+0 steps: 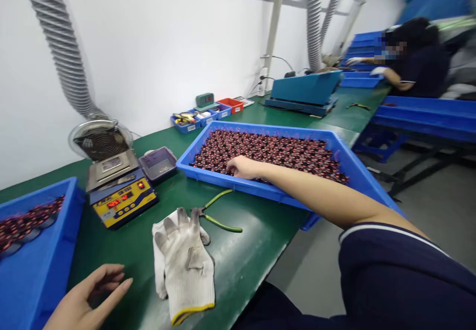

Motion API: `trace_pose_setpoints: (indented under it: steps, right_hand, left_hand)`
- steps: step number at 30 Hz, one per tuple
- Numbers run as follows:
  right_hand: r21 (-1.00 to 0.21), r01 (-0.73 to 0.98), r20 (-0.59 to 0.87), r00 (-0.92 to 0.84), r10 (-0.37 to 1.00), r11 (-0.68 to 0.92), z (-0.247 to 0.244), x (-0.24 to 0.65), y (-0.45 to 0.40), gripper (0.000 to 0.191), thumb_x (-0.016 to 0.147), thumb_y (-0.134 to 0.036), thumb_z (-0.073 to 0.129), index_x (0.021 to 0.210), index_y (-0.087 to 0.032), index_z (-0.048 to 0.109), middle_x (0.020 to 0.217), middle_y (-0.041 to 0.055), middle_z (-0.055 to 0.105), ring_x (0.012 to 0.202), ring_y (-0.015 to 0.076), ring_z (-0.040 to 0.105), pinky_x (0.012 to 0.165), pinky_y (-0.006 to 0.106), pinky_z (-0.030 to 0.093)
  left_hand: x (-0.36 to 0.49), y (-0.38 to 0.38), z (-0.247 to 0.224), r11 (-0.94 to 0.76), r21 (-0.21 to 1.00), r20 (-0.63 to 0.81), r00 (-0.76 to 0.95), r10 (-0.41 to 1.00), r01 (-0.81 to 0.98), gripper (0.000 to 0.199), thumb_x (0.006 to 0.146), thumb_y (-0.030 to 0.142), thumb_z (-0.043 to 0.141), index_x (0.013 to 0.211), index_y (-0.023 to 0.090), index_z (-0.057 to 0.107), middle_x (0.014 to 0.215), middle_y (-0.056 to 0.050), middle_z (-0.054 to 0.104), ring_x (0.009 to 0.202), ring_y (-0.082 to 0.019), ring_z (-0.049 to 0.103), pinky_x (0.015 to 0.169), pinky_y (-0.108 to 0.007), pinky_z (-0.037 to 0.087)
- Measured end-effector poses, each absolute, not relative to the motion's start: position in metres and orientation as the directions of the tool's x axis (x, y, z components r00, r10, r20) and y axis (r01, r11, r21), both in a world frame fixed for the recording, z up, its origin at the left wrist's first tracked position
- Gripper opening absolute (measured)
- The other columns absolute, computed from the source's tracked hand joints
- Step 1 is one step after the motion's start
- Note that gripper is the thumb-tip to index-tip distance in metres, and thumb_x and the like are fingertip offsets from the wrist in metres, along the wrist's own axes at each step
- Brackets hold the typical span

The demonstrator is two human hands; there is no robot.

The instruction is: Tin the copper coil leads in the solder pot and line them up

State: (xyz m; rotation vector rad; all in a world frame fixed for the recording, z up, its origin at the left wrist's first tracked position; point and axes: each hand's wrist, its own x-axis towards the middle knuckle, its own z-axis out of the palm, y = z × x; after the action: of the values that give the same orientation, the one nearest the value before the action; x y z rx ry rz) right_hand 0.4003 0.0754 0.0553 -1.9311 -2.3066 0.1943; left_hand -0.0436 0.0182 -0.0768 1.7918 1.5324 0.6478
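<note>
My right hand [243, 166] reaches into a large blue tray [226, 181] packed with small black and copper-red parts [267, 146]. Its fingers are curled down at the near edge of the parts, and what they grip, if anything, is hidden. My left hand [91, 295] hovers low over the green table at the lower left, thumb and fingers apart and holding nothing. To its right lie white work gloves [188, 265] with greyed fingertips and a yellow-edged cuff. Green-handled pliers [219, 211] rest just beyond the gloves.
A yellow-blue solder pot [124, 198] with a lit display stands left, beside a small grey bin [159, 164]. Another blue tray [40, 260] holds rows of similar parts. Small tool bins [188, 121] and a teal machine [303, 92] sit behind. A co-worker [416, 62] sits far right.
</note>
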Motion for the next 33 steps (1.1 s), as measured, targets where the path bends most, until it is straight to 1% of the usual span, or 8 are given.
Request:
trace_pose_setpoints:
  steps: [5,8,10,12,16,19,22,33]
  right_hand:
    - [-0.181,0.957,0.15,-0.199,0.968,0.225,0.051,0.399,0.069,0.02,0.074,-0.01,0.053,0.09,-0.005,0.064,0.077,0.0099,0.063,0.067,0.0122,0.058,0.063,0.021,0.042]
    - [-0.135,0.935,0.315,-0.274,0.909,0.329,0.057,0.393,0.066,0.025,0.072,-0.024,0.061,0.094,-0.011,0.06,0.073,0.0112,0.061,0.063,0.0199,0.058,0.062,0.033,0.044]
    - [-0.025,0.846,0.654,-0.389,0.649,0.532,0.058,0.375,0.056,0.024,0.082,-0.039,0.049,0.093,-0.019,0.054,0.079,0.0117,0.06,0.063,0.0232,0.057,0.06,0.041,0.043]
    - [-0.01,0.699,0.702,-0.504,0.503,0.715,0.052,0.345,0.035,0.014,0.085,-0.032,0.046,0.094,-0.023,0.051,0.075,0.0067,0.057,0.06,0.0177,0.056,0.057,0.034,0.045]
    - [-0.102,0.358,0.508,-0.783,0.358,0.928,0.015,0.274,-0.007,0.017,0.082,-0.014,0.05,0.099,-0.018,0.051,0.081,0.0051,0.059,0.073,0.0125,0.057,0.066,0.023,0.046]
    - [-0.242,0.219,0.408,-0.861,0.304,0.945,-0.028,0.233,-0.016,0.015,0.086,-0.023,0.047,0.097,-0.016,0.054,0.086,0.0055,0.058,0.075,0.0143,0.054,0.066,0.027,0.041]
    - [-0.248,0.072,0.497,-0.847,0.191,0.966,-0.067,0.21,-0.009,0.032,0.094,-0.039,0.031,0.093,-0.016,0.054,0.08,0.0048,0.057,0.065,0.0136,0.048,0.058,0.028,0.034]
    - [-0.387,0.136,0.4,-0.867,0.299,0.912,-0.076,0.215,-0.006,0.028,0.074,-0.036,0.063,0.095,-0.019,0.055,0.085,0.0014,0.06,0.071,0.0141,0.052,0.062,0.028,0.034]
  left_hand:
    - [-0.026,-0.003,-0.034,-0.17,0.738,0.039,0.211,0.977,0.653,0.056,0.072,0.06,0.058,0.102,0.013,0.058,0.099,-0.007,0.062,0.09,-0.016,0.059,0.086,-0.028,0.047]
    - [-0.04,0.015,-0.012,-0.212,0.748,0.3,-0.036,0.953,0.629,0.049,0.074,0.052,0.055,0.101,0.012,0.058,0.094,-0.006,0.063,0.082,-0.014,0.06,0.079,-0.026,0.048]
    - [-0.065,0.038,-0.005,-0.141,0.7,0.409,-0.23,0.883,0.701,0.046,0.076,0.047,0.053,0.104,0.01,0.058,0.093,-0.006,0.063,0.082,-0.015,0.059,0.077,-0.027,0.048]
    - [-0.095,0.066,-0.005,-0.024,0.675,0.419,-0.356,0.835,0.737,0.043,0.078,0.037,0.051,0.108,0.007,0.057,0.1,-0.01,0.061,0.084,-0.017,0.058,0.081,-0.03,0.047]
    - [-0.134,0.122,-0.017,0.136,0.555,0.399,-0.406,0.822,0.821,0.047,0.071,0.021,0.058,0.115,0.007,0.058,0.12,-0.018,0.049,0.112,-0.029,0.048,0.099,-0.041,0.036]
    - [-0.136,0.157,-0.022,0.146,0.445,0.39,-0.338,0.856,0.884,0.046,0.07,0.021,0.061,0.116,0.014,0.059,0.136,-0.018,0.035,0.127,-0.037,0.03,0.102,-0.051,0.027]
    - [-0.128,0.183,-0.019,0.074,0.345,0.361,-0.205,0.91,0.936,0.036,0.076,0.023,0.059,0.112,0.018,0.062,0.145,-0.012,0.026,0.13,-0.036,0.024,0.103,-0.052,0.023]
    - [-0.119,0.184,-0.016,0.097,0.327,0.385,-0.226,0.895,0.94,0.024,0.082,0.028,0.049,0.089,0.01,0.064,0.138,-0.015,0.034,0.129,-0.035,0.025,0.101,-0.053,0.024]
